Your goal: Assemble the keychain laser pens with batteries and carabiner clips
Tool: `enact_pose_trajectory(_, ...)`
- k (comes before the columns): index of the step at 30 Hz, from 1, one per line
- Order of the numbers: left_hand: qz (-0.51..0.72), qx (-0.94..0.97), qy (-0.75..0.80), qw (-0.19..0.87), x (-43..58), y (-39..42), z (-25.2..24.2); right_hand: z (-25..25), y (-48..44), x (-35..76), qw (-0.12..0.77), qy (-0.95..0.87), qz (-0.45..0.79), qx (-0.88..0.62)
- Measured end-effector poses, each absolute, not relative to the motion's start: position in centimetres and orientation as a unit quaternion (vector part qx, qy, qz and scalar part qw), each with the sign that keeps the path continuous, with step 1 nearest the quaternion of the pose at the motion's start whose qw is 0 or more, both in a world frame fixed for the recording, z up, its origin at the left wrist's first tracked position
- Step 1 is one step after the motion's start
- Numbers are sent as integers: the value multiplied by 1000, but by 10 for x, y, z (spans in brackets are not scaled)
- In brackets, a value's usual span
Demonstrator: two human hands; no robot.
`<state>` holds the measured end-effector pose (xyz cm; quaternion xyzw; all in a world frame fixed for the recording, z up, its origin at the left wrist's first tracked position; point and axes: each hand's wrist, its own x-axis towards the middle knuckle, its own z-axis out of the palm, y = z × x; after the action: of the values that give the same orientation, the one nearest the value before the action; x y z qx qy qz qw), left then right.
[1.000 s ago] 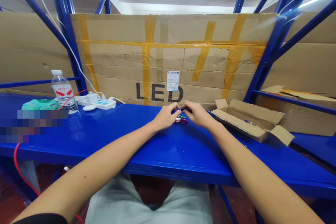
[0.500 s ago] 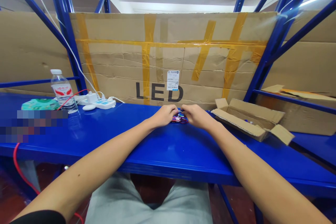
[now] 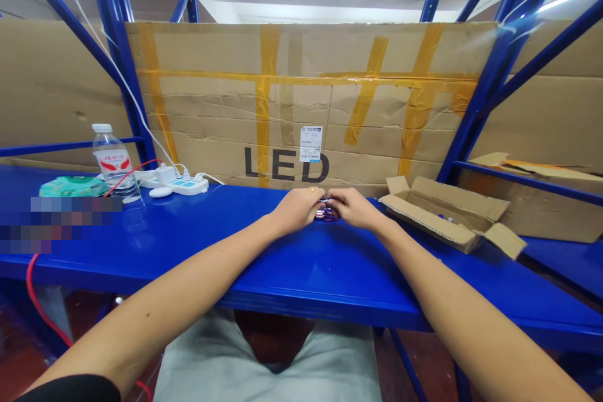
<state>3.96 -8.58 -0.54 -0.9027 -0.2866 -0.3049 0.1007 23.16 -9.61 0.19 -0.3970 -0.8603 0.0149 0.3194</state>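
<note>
My left hand [image 3: 298, 208] and my right hand [image 3: 353, 207] meet over the far middle of the blue table [image 3: 301, 270]. Fingers on both are bent into a pinch, with a small whitish-blue thing between the fingertips, too small to name. Just below the fingertips lies a little pile of shiny red and purple pieces [image 3: 326, 214] with silvery parts. My left fingers hide part of this pile, and I cannot tell what kind of pieces they are.
An open cardboard box [image 3: 433, 226] lies to the right, flaps out. On the left stand a water bottle [image 3: 114, 166], a white power strip [image 3: 188, 184] and a green soft pack [image 3: 70, 187]. A large carton marked LED [image 3: 211, 119] walls off the back, between blue rack posts [image 3: 490, 81].
My left hand has shifted slightly right, closer to my right hand, and covers more of the shiny pile. My right hand has barely moved.
</note>
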Motion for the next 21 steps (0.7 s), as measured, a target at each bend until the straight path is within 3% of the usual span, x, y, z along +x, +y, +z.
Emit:
enact_pose_trajectory(8, -388, -870, -299, -52, 45, -80, -4, 1, -94, 234, 329, -851, -29, -409)
enact_pose_trajectory(13, -309, -886, -345, -42, 44, -77, -3, 0, -94, 234, 310, -856, -38, -411)
enact_pose_trajectory(21, -304, -894, -329, -1, 39, -79, -5, -4, -96, 227, 295, -853, -23, -431)
